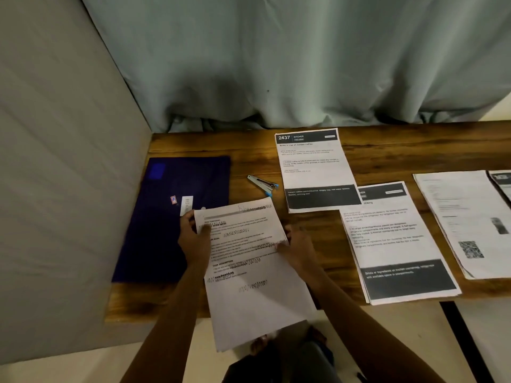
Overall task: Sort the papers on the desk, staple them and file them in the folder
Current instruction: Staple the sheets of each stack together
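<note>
As left hand point(193, 241) pinches held sheets point(250, 288) at left edge | right hand point(300, 252) pinches right edge

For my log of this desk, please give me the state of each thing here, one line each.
Held papers: gripped by both hands, lower end past the desk's front edge.
Left hand: grips the papers' left edge.
Right hand: grips their right edge.
Folder: closed, flat on the desk.
Stapler: lying on the desk, untouched.
2437 sheet: face up, corner over the middle pile.
QR pile: face up, flat.
</note>
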`<action>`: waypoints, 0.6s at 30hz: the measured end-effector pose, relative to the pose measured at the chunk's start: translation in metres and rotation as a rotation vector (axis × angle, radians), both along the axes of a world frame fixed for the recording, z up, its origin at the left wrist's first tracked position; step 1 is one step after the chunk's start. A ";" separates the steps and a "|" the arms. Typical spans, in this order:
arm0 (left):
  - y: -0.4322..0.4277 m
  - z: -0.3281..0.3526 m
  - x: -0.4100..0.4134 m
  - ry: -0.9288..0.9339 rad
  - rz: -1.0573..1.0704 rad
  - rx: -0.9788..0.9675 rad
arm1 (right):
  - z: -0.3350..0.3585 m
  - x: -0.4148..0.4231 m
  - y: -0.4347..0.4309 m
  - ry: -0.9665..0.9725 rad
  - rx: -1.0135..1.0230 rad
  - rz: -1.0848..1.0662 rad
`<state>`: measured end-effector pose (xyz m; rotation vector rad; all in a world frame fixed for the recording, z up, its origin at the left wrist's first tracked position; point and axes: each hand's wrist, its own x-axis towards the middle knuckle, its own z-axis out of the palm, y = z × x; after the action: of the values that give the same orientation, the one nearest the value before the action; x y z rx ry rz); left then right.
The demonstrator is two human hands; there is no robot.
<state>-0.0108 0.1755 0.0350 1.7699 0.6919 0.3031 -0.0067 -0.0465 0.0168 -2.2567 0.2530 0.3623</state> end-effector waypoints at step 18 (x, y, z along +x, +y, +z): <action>0.006 0.002 0.006 -0.032 -0.064 0.135 | 0.000 -0.001 0.005 -0.097 -0.060 -0.088</action>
<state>-0.0048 0.1816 0.0370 1.9079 0.6023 0.3401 -0.0078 -0.0419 0.0169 -2.3056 0.3153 0.2009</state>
